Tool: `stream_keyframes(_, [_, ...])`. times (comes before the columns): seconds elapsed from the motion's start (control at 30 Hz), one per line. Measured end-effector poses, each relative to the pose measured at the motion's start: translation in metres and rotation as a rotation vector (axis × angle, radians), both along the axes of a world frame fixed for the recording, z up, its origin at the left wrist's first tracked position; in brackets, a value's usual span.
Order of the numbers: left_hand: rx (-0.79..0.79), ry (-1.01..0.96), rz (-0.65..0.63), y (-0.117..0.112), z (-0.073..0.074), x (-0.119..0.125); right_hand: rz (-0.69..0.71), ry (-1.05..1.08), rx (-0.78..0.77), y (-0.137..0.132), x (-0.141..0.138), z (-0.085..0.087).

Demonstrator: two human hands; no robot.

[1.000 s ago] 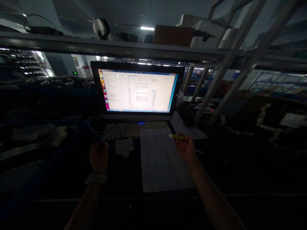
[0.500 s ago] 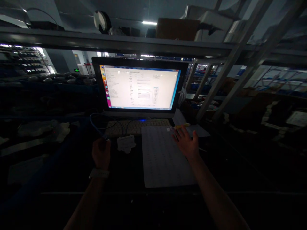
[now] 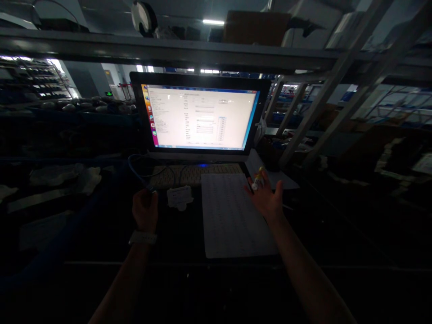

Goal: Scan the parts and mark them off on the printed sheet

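lit monitor (image 3: 202, 118), paper (image 3: 232, 220) overlapping keyboard (image 3: 193, 175), pen (image 3: 258, 177)

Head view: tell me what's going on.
Before a lit monitor, a person's left hand is curled at the end of a blue cable. The right hand is spread, a yellow pen against it, near the right edge of a printed sheet. A pale card lies between left hand and sheet.

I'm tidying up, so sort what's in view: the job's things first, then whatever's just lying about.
Likely for the job:
blue cable, apparently in the left hand
yellow pen, in the spread right hand
paper sheet
lit monitor

Seemingly just lying about:
brown box, on the shelf
round white object, also there
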State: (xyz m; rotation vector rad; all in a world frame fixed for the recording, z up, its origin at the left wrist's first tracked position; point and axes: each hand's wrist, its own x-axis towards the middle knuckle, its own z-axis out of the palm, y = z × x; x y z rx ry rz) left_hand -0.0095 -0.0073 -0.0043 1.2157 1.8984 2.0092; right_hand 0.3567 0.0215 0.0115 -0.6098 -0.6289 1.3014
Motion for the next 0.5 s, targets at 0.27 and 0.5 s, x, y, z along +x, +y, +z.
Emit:
stream_keyframes(0.27, [0.013,0.014,0.008,0.0012,-0.0002,0.0002,0.014,-0.001,0.002,-0.0037,-0.0039,0.0040])
stream_keyframes(0.5, [0.009,0.003,0.006,0.0005,0.0002,-0.0001,0.023,-0.010,-0.002,-0.0050,-0.0047,0.0053])
